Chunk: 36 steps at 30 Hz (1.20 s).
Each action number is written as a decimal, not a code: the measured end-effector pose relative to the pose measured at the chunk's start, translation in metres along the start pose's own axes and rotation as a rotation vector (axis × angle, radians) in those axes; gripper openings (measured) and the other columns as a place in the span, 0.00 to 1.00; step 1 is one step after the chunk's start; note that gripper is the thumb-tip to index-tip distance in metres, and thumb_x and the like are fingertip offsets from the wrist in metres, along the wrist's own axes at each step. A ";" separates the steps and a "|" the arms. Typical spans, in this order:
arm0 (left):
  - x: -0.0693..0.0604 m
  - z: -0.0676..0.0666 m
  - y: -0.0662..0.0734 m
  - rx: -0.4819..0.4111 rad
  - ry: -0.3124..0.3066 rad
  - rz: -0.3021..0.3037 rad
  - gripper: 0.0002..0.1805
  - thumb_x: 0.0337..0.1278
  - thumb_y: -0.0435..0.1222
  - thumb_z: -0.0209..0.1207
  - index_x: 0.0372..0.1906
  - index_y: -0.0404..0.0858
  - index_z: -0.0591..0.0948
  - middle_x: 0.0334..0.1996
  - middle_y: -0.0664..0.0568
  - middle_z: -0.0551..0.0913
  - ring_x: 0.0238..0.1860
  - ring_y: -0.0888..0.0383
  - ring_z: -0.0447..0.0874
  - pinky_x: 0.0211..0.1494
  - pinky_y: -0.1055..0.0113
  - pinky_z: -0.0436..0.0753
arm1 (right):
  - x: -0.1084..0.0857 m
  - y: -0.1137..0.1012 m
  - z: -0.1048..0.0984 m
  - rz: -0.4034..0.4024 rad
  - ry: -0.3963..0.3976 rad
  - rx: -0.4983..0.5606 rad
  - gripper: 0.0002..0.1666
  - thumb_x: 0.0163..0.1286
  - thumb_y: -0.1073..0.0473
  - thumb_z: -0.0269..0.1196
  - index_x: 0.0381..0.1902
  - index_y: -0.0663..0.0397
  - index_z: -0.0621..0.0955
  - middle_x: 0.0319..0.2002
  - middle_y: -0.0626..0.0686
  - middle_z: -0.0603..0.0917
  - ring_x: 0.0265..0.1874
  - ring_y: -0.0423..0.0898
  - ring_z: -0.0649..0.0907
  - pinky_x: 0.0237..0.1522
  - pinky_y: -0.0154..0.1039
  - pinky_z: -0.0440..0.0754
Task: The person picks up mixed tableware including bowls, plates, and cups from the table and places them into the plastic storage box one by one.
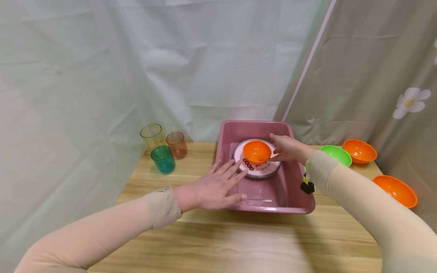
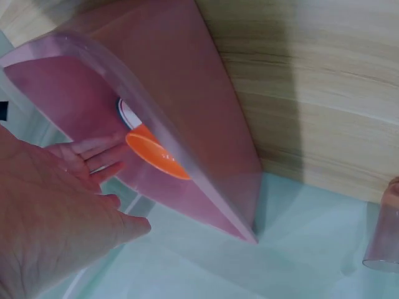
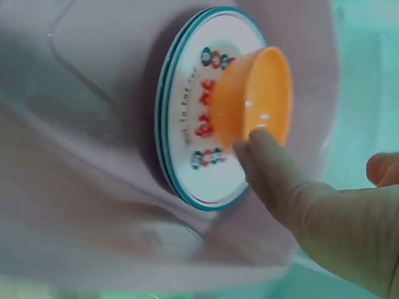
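An orange bowl (image 1: 257, 151) rests upright on a stack of white plates (image 1: 263, 171) with dark rims and printed figures. The stack sits inside a pink basin (image 1: 266, 209). My right hand (image 1: 288, 147) reaches over the basin's right side, its fingertips at the bowl's near-right rim. In the right wrist view those fingers (image 3: 268, 162) overlap the bowl's edge; I cannot tell whether they touch it. Fingers spread and straight, my left hand (image 1: 218, 189) hovers over the basin's front left rim, apart from the bowl. It holds nothing.
Yellow (image 1: 151, 135), green (image 1: 163, 160) and brown (image 1: 177, 145) clear cups stand left of the basin. To its right are a green bowl (image 1: 336, 154) and two orange bowls, one behind (image 1: 360, 151) and one nearer (image 1: 396, 190). Curtains (image 1: 218, 76) hang behind the wooden table (image 1: 205, 242).
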<state>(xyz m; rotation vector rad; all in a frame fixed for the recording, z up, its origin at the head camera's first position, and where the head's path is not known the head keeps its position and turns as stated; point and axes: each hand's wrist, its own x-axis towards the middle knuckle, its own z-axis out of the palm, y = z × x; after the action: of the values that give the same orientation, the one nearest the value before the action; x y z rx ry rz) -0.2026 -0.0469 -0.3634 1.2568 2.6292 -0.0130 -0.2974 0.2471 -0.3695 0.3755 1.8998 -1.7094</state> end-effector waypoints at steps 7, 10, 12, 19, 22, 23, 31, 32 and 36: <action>-0.001 0.001 -0.005 -0.029 0.026 -0.038 0.45 0.71 0.70 0.31 0.84 0.52 0.46 0.83 0.50 0.36 0.82 0.49 0.29 0.80 0.43 0.35 | -0.051 0.004 0.002 -0.325 0.061 -0.721 0.46 0.84 0.37 0.39 0.80 0.71 0.50 0.78 0.70 0.54 0.76 0.67 0.57 0.75 0.62 0.54; -0.003 0.002 -0.008 -0.053 0.038 -0.054 0.45 0.71 0.70 0.31 0.84 0.53 0.45 0.83 0.50 0.37 0.82 0.50 0.28 0.79 0.43 0.34 | -0.073 0.018 0.004 -0.454 0.161 -0.963 0.46 0.83 0.36 0.41 0.80 0.68 0.55 0.78 0.68 0.56 0.77 0.67 0.56 0.75 0.64 0.52; -0.005 0.002 -0.010 -0.064 0.053 -0.066 0.45 0.71 0.71 0.31 0.84 0.54 0.44 0.83 0.50 0.37 0.82 0.49 0.29 0.79 0.42 0.35 | -0.085 0.030 0.004 -0.521 0.210 -1.070 0.45 0.82 0.36 0.42 0.80 0.64 0.57 0.78 0.67 0.58 0.77 0.67 0.56 0.75 0.65 0.52; -0.008 0.004 -0.018 -0.100 0.103 -0.105 0.45 0.72 0.70 0.32 0.84 0.51 0.46 0.83 0.50 0.36 0.82 0.49 0.31 0.79 0.43 0.33 | -0.119 0.065 0.006 -0.631 0.344 -1.315 0.44 0.79 0.31 0.47 0.80 0.53 0.62 0.78 0.65 0.59 0.76 0.71 0.55 0.72 0.70 0.51; -0.008 0.005 -0.019 -0.114 0.105 -0.114 0.46 0.71 0.70 0.31 0.84 0.51 0.46 0.83 0.50 0.35 0.82 0.49 0.31 0.79 0.43 0.33 | -0.128 0.079 0.004 -0.652 0.373 -1.353 0.45 0.78 0.30 0.48 0.80 0.50 0.63 0.79 0.64 0.58 0.77 0.71 0.52 0.73 0.69 0.48; -0.008 0.006 -0.019 -0.115 0.110 -0.115 0.46 0.72 0.70 0.31 0.84 0.50 0.46 0.83 0.50 0.36 0.82 0.49 0.32 0.79 0.42 0.34 | -0.130 0.083 0.004 -0.656 0.376 -1.357 0.45 0.78 0.30 0.48 0.80 0.49 0.62 0.79 0.64 0.58 0.77 0.70 0.52 0.74 0.68 0.46; -0.008 0.013 -0.027 -0.123 0.122 -0.158 0.45 0.72 0.70 0.32 0.84 0.52 0.44 0.82 0.50 0.34 0.82 0.49 0.29 0.79 0.43 0.30 | -0.138 0.105 0.003 -0.641 0.382 -1.331 0.45 0.77 0.29 0.48 0.82 0.45 0.60 0.80 0.61 0.56 0.79 0.67 0.49 0.76 0.65 0.41; -0.008 0.014 -0.028 -0.118 0.123 -0.160 0.45 0.72 0.70 0.32 0.84 0.52 0.45 0.83 0.50 0.34 0.82 0.48 0.30 0.79 0.43 0.30 | -0.138 0.107 0.004 -0.636 0.382 -1.326 0.45 0.77 0.29 0.47 0.82 0.44 0.60 0.80 0.61 0.56 0.79 0.67 0.48 0.76 0.65 0.41; -0.007 0.017 -0.029 -0.109 0.127 -0.154 0.45 0.72 0.69 0.32 0.84 0.50 0.47 0.83 0.48 0.37 0.82 0.46 0.32 0.79 0.42 0.30 | -0.137 0.111 0.005 -0.622 0.377 -1.311 0.45 0.77 0.29 0.47 0.82 0.44 0.59 0.81 0.59 0.55 0.79 0.66 0.47 0.76 0.64 0.38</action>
<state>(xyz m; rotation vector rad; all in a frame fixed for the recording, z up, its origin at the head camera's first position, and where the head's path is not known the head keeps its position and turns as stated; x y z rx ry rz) -0.2175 -0.0728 -0.3811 1.0509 2.7859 0.1879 -0.1242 0.2803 -0.3832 -0.4847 3.1202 -0.3125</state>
